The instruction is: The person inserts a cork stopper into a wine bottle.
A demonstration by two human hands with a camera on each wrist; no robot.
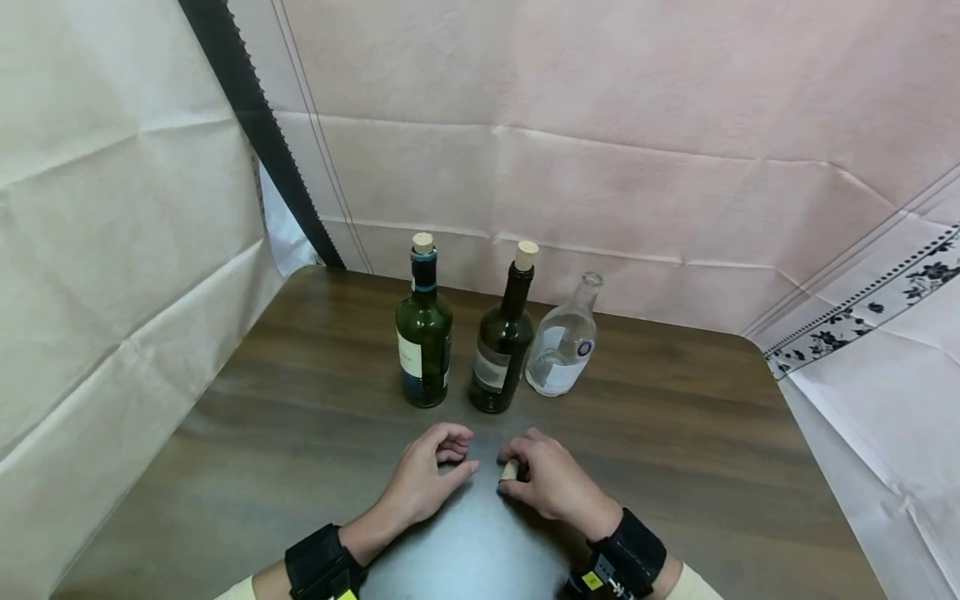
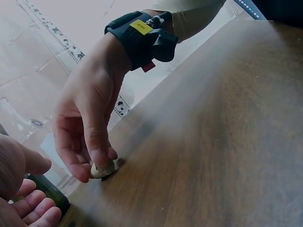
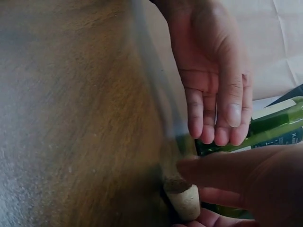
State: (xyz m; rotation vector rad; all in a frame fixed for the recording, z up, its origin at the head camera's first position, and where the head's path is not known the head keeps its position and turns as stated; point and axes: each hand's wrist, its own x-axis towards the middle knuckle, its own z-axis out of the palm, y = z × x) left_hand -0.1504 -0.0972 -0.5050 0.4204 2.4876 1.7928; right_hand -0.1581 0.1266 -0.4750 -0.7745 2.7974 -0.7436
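In the head view, my right hand (image 1: 551, 479) pinches a cork (image 1: 510, 471) between thumb and fingers, low at the tabletop. The right wrist view shows this tapered cork (image 3: 185, 202) near the thumb. Beside it, my left hand (image 1: 427, 477) holds nothing, its fingers loosely bent toward the right hand. Beyond the hands stand a green bottle (image 1: 426, 321) with a cork (image 1: 423, 242) in its mouth and a dark bottle (image 1: 517, 292) topped by another cork (image 1: 527, 255). To their right is a clear glass bottle (image 1: 577, 321), its mouth uncorked.
The brown wooden table (image 1: 675, 433) runs under both hands, its far edge just behind the bottles. Pale cloth (image 1: 600, 183) hangs behind and at the sides. A black strip (image 1: 262, 125) slants down at the back left.
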